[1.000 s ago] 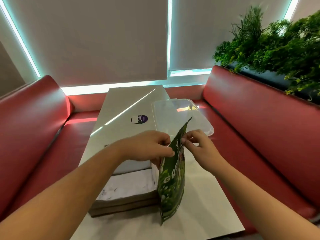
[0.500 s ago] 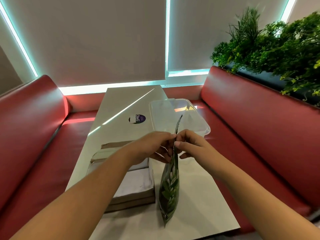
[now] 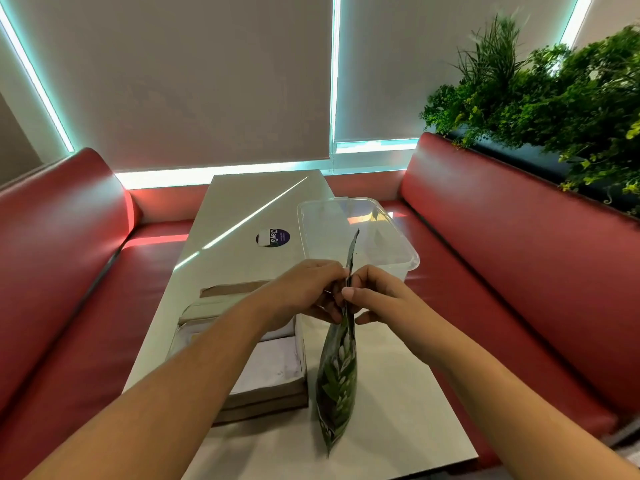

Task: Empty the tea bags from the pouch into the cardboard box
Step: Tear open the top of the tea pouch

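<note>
Pouch: green pouch [image 3: 338, 375] with white leaf print, upright and edge-on above the table [image 3: 398, 410], just right of the open cardboard box [image 3: 263, 386].
Hands: left hand [image 3: 308, 289] and right hand [image 3: 377, 299] both pinch its top edge.
Change: pouch has turned from angled to edge-on; its lettering is now hidden.
Writing: round sticker [image 3: 273, 238] reads "ClayGo".

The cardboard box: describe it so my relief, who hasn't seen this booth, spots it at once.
On the white table between the red benches, look left of the green pouch held by both hands. The cardboard box lies there, low, brown, flaps open, pale inside, unlike the clear plastic tub farther back.
</note>
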The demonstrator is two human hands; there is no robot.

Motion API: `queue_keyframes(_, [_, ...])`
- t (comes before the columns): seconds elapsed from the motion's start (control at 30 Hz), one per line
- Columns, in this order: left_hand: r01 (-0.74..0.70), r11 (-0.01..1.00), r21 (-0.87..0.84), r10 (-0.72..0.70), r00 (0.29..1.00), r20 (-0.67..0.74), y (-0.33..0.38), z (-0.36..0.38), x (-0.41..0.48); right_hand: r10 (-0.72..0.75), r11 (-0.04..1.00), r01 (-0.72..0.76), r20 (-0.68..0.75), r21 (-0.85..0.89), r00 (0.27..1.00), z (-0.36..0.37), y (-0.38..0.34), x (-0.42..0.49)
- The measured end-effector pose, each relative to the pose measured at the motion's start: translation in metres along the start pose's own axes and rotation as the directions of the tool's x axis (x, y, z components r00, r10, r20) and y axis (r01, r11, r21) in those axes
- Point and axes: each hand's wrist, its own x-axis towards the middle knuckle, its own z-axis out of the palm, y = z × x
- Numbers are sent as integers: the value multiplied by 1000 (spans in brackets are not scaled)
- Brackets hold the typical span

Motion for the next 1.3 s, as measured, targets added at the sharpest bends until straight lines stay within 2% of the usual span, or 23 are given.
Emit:
queue_keyframes(0.23, [-55, 998, 15, 54, 997, 53, 0, -1, -2, 17, 1000, -17, -18, 15, 1000, 2, 1, 1])
queue_keyframes(0.5, [-52, 997, -57, 55, 997, 48, -5, 1, -3, 131, 985, -128, -15, 115, 991, 4, 1, 0])
queue_keyframes(0.6, [-51, 993, -102, 54, 998, 29, -7, 4, -3, 150, 988, -149, -25, 39, 988, 5, 0, 1])
queue_keyframes(0.8, [-49, 991, -127, 50, 999, 3, -9, 9, 0, 64, 991, -72, -74, -115, 995, 5, -1, 2])
queue_keyframes(0.93, [-35, 995, -91, 38, 999, 26, -9, 10, 0, 15, 995, -23, -89, -98, 996, 6, 1, 1])
queue_keyframes(1.17, [-127, 986, -104, 129, 991, 20, -15, 11, 0, -48, 998, 38, -213, -51, 976, 10, 15, 0])
queue_keyframes(1.3, [-169, 984, -60, 169, 986, -13, -16, 14, 1, -105, 989, 74, -256, -130, 961, 13, 17, -2])
